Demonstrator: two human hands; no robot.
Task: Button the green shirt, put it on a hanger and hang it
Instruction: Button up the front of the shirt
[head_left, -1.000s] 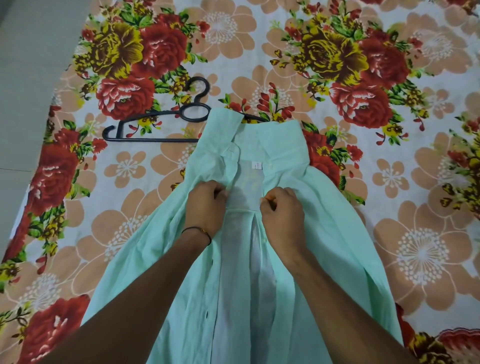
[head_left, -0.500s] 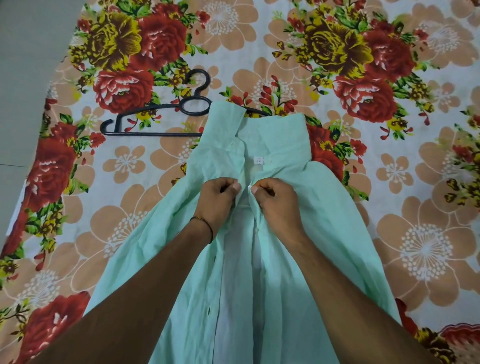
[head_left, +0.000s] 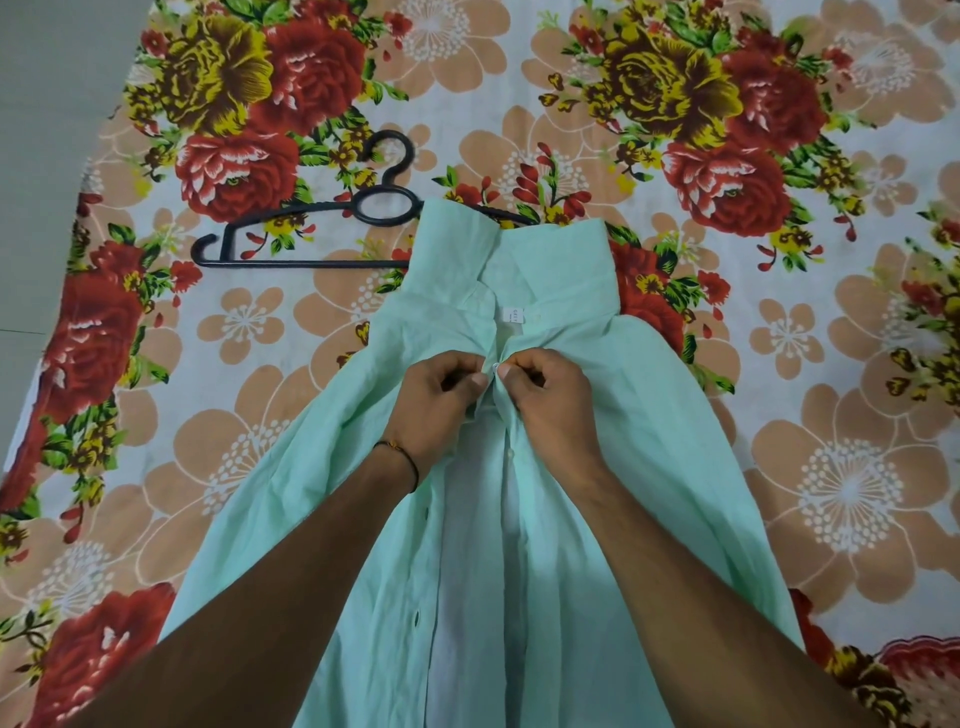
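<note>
The pale green shirt (head_left: 649, 467) lies front-up on a flowered bedsheet, collar away from me, its front open below my hands. My left hand (head_left: 436, 400) pinches the left front edge and my right hand (head_left: 550, 400) pinches the right front edge. The two edges meet between my thumbs just below the collar, where a small white button (head_left: 495, 367) shows. A white label (head_left: 515, 315) sits inside the neck. A black plastic hanger (head_left: 311, 228) lies flat beyond the shirt's left shoulder; the collar covers its right end.
The flowered bedsheet (head_left: 779, 338) covers the whole surface. Its left edge runs along a bare grey floor (head_left: 47, 130) at the far left. More buttons and buttonholes show down the shirt's open front.
My hands have drawn the two front edges together from a gap apart until they touch at the top button. The view has shifted slightly; the hanger and shirt body have stayed put.
</note>
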